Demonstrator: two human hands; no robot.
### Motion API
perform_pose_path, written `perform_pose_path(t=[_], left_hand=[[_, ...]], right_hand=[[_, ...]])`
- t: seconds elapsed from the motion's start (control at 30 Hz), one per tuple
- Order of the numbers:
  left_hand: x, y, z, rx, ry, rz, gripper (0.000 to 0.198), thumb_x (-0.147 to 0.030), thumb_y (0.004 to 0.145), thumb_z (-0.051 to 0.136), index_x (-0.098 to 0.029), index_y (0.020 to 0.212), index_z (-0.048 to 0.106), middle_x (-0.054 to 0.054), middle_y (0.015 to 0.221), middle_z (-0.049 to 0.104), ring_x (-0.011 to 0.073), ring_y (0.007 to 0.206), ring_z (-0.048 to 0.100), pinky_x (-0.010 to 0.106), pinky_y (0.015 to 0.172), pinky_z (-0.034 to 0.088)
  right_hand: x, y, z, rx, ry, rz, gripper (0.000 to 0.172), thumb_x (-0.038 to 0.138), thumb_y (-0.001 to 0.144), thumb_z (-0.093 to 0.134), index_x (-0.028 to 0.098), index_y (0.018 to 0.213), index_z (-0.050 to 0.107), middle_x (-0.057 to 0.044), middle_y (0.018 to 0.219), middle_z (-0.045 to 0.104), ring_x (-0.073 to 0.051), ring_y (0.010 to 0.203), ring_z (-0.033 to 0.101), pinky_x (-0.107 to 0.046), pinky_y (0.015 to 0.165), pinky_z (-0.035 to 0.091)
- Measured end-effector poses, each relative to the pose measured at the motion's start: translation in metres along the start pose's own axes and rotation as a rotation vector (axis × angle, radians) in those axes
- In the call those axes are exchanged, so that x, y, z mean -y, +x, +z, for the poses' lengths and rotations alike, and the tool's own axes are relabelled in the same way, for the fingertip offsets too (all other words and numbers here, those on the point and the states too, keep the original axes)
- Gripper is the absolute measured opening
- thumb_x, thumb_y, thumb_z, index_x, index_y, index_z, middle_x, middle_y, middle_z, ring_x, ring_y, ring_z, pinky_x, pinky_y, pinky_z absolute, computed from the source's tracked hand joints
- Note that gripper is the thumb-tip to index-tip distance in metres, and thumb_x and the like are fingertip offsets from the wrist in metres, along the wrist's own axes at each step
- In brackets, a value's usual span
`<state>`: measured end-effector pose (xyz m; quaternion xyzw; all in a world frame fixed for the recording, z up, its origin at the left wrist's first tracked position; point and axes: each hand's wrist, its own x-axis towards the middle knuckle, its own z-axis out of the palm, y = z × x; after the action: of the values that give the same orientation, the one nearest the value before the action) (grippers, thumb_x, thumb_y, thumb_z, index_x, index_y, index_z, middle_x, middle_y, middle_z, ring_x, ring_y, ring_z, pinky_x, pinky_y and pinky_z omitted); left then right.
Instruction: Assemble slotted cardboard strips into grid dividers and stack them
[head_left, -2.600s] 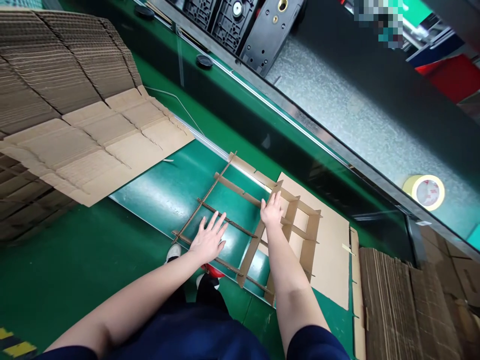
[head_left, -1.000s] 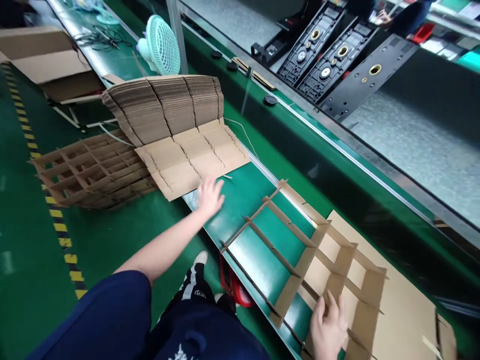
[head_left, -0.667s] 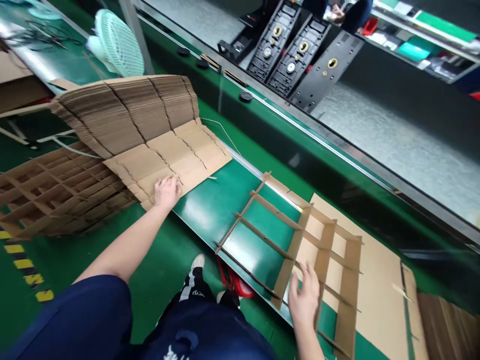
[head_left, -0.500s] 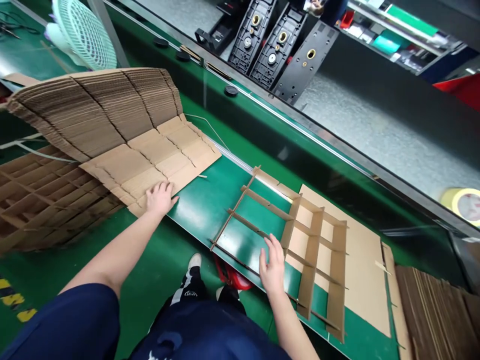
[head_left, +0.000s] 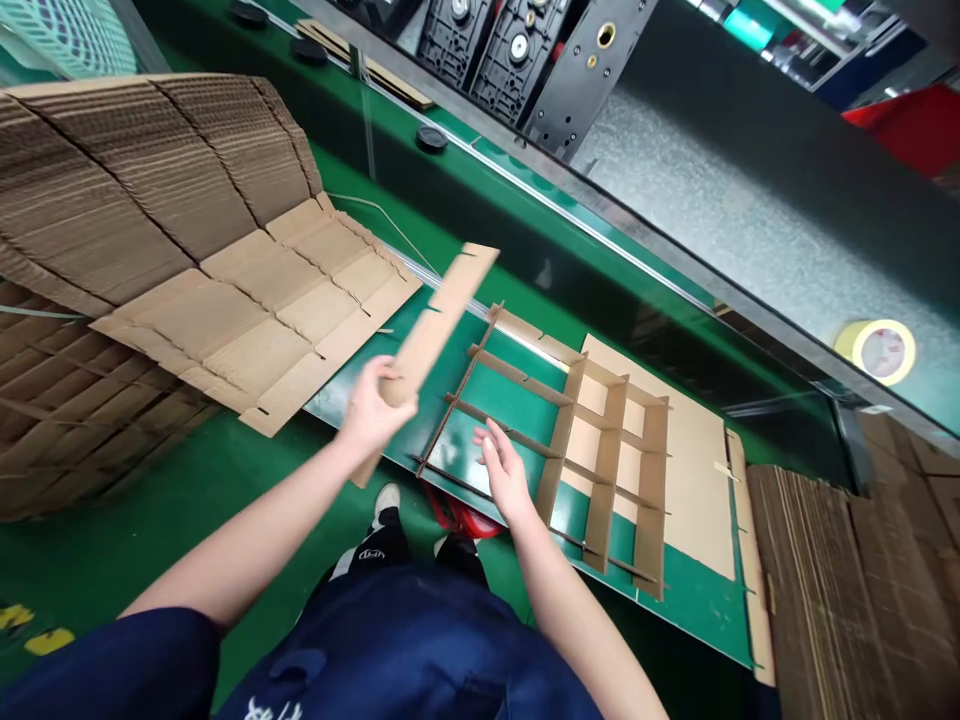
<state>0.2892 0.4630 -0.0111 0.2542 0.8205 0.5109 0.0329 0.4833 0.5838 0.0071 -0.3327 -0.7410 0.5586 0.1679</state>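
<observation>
My left hand point(head_left: 376, 408) grips a slotted cardboard strip point(head_left: 442, 315), held tilted above the green bench between the cardboard stack and the divider grid. My right hand point(head_left: 502, 465) hovers over the left part of the cardboard divider grid point(head_left: 576, 400), fingers apart and holding nothing. The grid is made of strips crossed at their slots; its right part has several closely spaced cross strips, and a single cross strip stands at its left end. Left of my left hand lies a fanned stack of slotted cardboard strips point(head_left: 247, 290).
A flat cardboard sheet point(head_left: 697, 480) lies partly under the grid. More cardboard point(head_left: 806, 580) is stacked at the right. A yellow tape roll point(head_left: 877, 350) rests on the conveyor point(head_left: 712, 230), with black plastic parts point(head_left: 517, 60) farther back. A green fan point(head_left: 67, 35) stands upper left.
My left hand has lifted a cardboard strip off the stack and carried it right. My right hand stays over the grid, slightly shifted. The camera view has shifted too.
</observation>
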Motion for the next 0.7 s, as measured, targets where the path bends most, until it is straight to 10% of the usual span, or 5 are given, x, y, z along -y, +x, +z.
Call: perform_pose_path(t=[0.17,0.4,0.7], left_hand=[[-0.052,-0.052,0.065,0.307,-0.218,0.338,0.047,-0.030,0.077,0.062,-0.020,0.121,0.048,0.010,0.120,0.054,0.0207,0.113,0.053,0.037,0.096,0.045],[-0.014,-0.037,0.098,0.451,0.396,0.378,0.051,-0.044,0.091,0.039,-0.024,0.138,0.041,0.011,0.152,0.025,0.0326,0.142,0.010,0.061,0.108,0.018],[-0.006,-0.045,0.109,0.493,0.577,0.464,0.058,-0.038,0.089,0.042,-0.024,0.144,0.031,0.011,0.154,0.018,0.0330,0.143,0.002,0.061,0.108,0.015]], right_hand=[[0.011,0.027,-0.005,-0.210,0.076,0.037,0.040,0.048,0.084,0.050,0.014,0.104,0.059,-0.010,0.103,0.069,-0.021,0.092,0.064,-0.034,0.080,0.052],[-0.020,0.034,-0.082,-0.399,-0.544,0.241,0.026,0.038,0.083,0.044,0.017,0.092,0.057,-0.010,0.093,0.069,-0.024,0.089,0.064,-0.033,0.076,0.048],[-0.030,0.050,-0.045,-0.345,-0.814,0.320,0.026,0.031,0.090,0.037,0.016,0.096,0.056,-0.011,0.087,0.069,-0.024,0.080,0.065,-0.030,0.069,0.046]])
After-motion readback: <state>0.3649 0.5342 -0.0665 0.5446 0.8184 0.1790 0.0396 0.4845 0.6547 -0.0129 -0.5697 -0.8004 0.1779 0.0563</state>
